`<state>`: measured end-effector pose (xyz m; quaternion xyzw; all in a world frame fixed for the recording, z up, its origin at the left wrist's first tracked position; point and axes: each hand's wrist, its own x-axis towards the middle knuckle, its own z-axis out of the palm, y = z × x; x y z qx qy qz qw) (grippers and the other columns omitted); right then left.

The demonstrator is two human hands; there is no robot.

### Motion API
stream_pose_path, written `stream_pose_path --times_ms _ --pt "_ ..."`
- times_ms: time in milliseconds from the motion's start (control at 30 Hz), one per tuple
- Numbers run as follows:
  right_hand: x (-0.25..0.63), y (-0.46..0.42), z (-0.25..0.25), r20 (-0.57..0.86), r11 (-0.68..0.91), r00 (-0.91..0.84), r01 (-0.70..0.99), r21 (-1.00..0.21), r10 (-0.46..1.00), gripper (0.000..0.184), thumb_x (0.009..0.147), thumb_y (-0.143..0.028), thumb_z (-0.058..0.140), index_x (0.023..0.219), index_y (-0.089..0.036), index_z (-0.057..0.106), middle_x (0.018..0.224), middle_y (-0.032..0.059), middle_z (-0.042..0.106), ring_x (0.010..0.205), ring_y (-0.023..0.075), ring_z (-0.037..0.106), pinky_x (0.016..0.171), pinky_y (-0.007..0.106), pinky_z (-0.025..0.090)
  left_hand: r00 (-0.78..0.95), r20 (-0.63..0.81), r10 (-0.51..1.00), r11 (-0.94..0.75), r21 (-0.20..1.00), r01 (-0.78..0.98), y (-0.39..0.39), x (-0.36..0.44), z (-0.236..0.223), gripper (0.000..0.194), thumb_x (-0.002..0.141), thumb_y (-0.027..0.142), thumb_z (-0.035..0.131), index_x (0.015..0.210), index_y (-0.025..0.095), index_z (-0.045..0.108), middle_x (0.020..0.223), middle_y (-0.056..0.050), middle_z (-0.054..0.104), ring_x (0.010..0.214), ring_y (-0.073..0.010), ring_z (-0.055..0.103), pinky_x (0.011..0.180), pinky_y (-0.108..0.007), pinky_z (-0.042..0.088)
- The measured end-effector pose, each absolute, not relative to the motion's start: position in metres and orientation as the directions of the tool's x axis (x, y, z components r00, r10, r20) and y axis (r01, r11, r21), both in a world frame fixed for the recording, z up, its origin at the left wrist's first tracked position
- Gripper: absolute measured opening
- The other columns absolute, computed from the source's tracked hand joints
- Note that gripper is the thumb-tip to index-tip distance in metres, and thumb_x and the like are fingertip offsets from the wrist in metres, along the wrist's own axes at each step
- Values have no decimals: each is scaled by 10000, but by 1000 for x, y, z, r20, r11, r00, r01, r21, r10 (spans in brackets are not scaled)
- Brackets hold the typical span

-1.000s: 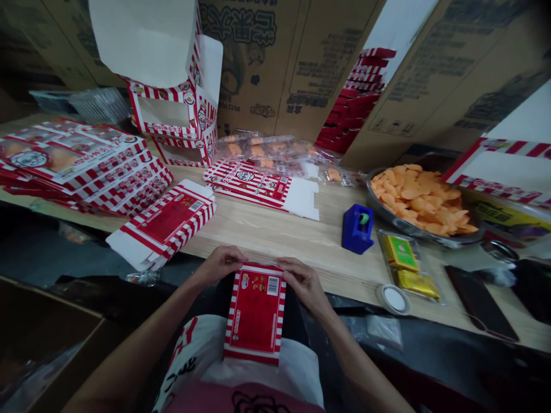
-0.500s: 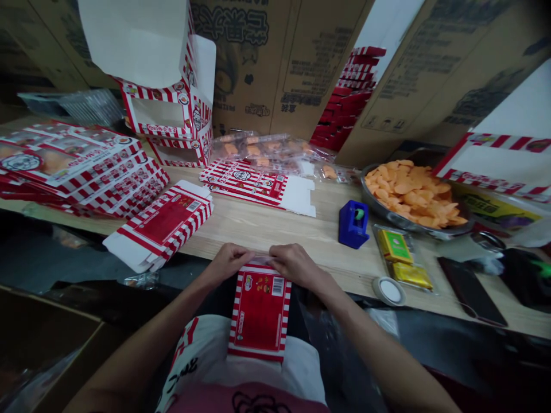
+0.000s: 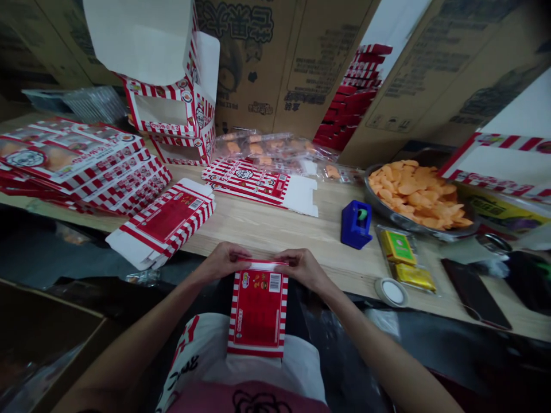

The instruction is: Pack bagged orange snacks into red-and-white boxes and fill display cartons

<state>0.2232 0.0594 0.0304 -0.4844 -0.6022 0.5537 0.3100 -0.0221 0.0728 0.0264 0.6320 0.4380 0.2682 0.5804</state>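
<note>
A red-and-white striped cardboard box (image 3: 258, 312), with a barcode near its upper right corner, lies across my lap. My left hand (image 3: 226, 261) pinches the far edge of this box at its left corner. At the right corner of the same edge, the fingers of my right hand (image 3: 301, 267) are closed on the cardboard. Between the hands runs a white flap strip with a red border. The box's near end rests against my clothing.
Flat striped cartons (image 3: 163, 221) and a stack of printed boxes (image 3: 81, 166) lie left. An unfolded carton (image 3: 258, 183) lies ahead, before bagged orange pieces (image 3: 275, 149). Rightward are a blue tape dispenser (image 3: 356, 225), a metal bowl (image 3: 379, 201) of orange pieces, yellow packets (image 3: 400, 252) and a dark phone (image 3: 476, 292).
My fingers have shifted along the box's far edge, and the right hand has moved slightly right. The flap there now shows as a white strip with a red edge.
</note>
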Motion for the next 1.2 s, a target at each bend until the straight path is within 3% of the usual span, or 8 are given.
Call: stream_pose_path --times_ms 167,267,400,600,767,900,1067,1200 --pt "220 51 29 -147 -88 -317 193 -977 937 271 611 -394 787 700 -156 693 689 33 672 641 163 607 589 267 465 465 -33 885 -136 936 324 64 -20 27 188 733 252 638 843 146 748 777 -62 739 675 -161 648 596 -227 468" --pt "219 56 32 -164 -131 -314 121 -984 935 289 641 -417 762 730 -151 690 671 25 671 596 143 585 560 256 447 461 -86 883 -28 972 234 68 -20 35 221 735 307 651 826 129 745 759 -66 734 655 -168 648 575 -229 472" --pt "216 62 36 -94 -56 -260 151 -987 961 227 689 -376 711 721 -153 687 638 13 648 575 131 556 542 246 421 462 -155 873 113 987 117 75 -19 39 317 734 390 665 865 111 741 752 -72 734 653 -181 652 592 -250 490" --pt "215 56 37 12 59 -243 188 -980 970 151 711 -273 686 610 -165 654 636 11 623 608 135 552 565 245 427 454 -23 891 -69 981 184 68 -15 33 278 804 353 597 780 121 749 731 -52 737 648 -167 651 575 -222 483" --pt "220 45 35 47 68 -240 80 -994 970 183 747 -349 701 671 -182 701 733 35 666 678 154 606 623 265 473 449 91 889 -186 967 173 60 -17 28 248 767 298 654 951 158 743 935 -88 750 821 -205 700 691 -256 542" --pt "218 29 22 123 134 -167 55 -989 978 136 763 -344 705 822 -226 737 926 65 716 879 202 656 784 331 513 389 140 910 -230 954 195 54 -18 21 228 776 266 641 957 169 741 962 -94 745 871 -209 703 764 -292 554" --pt "206 9 6 182 183 -22 100 -978 983 90 801 -294 663 836 -247 731 917 54 729 886 205 663 835 362 505 240 169 956 -209 965 157 38 -7 15 164 775 241 630 872 182 749 941 -84 749 886 -210 703 821 -330 549" --pt "202 4 7 119 120 -16 68 -990 993 94 791 -301 666 852 -249 716 991 55 710 950 213 638 870 365 480 105 69 992 -74 996 44 31 5 19 92 710 241 692 750 176 743 976 -96 741 942 -227 680 856 -346 525"
